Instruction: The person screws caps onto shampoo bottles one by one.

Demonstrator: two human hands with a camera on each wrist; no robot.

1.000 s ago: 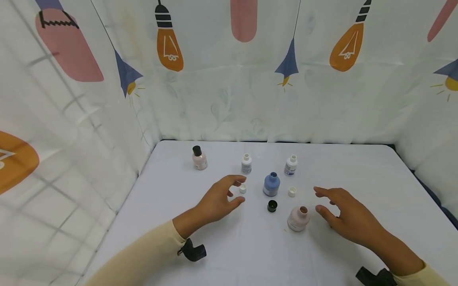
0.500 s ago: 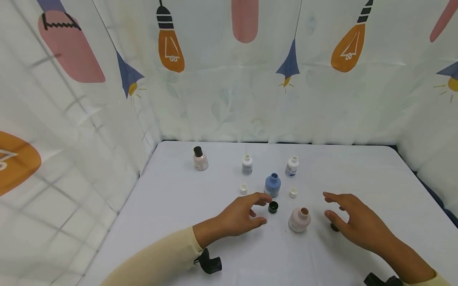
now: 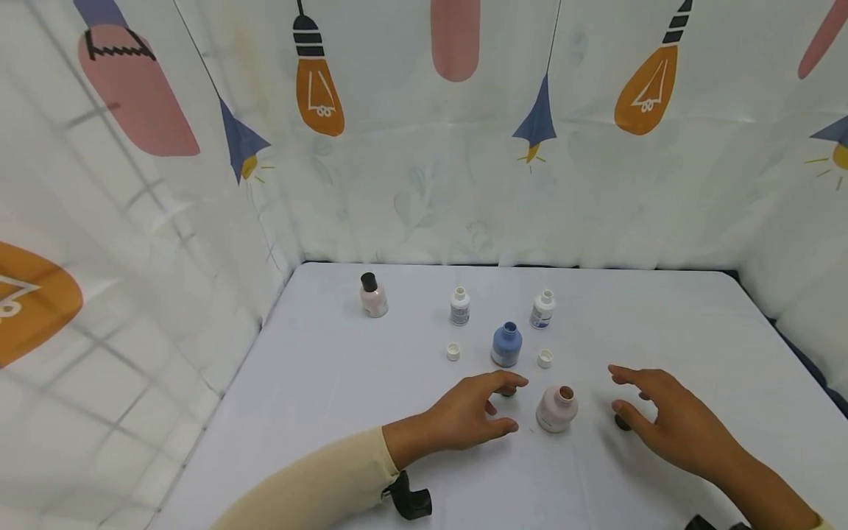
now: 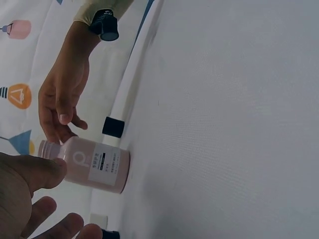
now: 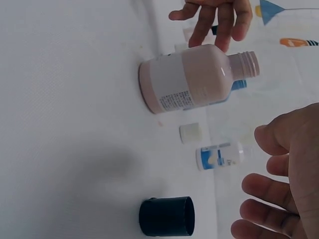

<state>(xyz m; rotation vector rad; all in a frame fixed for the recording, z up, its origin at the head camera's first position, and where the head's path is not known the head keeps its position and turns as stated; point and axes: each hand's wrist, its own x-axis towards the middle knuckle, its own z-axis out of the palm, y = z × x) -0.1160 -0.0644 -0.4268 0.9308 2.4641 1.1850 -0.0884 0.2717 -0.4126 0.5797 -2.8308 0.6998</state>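
Note:
An uncapped pink bottle (image 3: 556, 412) stands upright between my hands, its neck bare. My left hand (image 3: 464, 414) hovers just left of it, fingers loosely bent and holding nothing. Under those fingertips, mostly hidden in the head view, lies a black cap (image 3: 508, 393). To the bottle's right, my right hand (image 3: 672, 423) is also without anything in its grasp, thumb and fingers apart. A second black cap (image 5: 167, 217) sits on the table below the right hand; the head view shows only part of it beside the thumb. Behind the pink bottle stands an uncapped blue bottle (image 3: 506, 346).
Two small uncapped white bottles (image 3: 460, 308) stand farther back, with a white cap (image 3: 453, 352) in front of the left one and another white cap (image 3: 545, 359) right of the blue bottle. A black-capped pink bottle (image 3: 374, 298) is at back left. Printed curtains surround the white table (image 3: 318, 353).
My left hand has moved right and nearer, from beside the left white cap to over a black cap. The right hand has shifted slightly right and nearer; the black cap by it has come into view.

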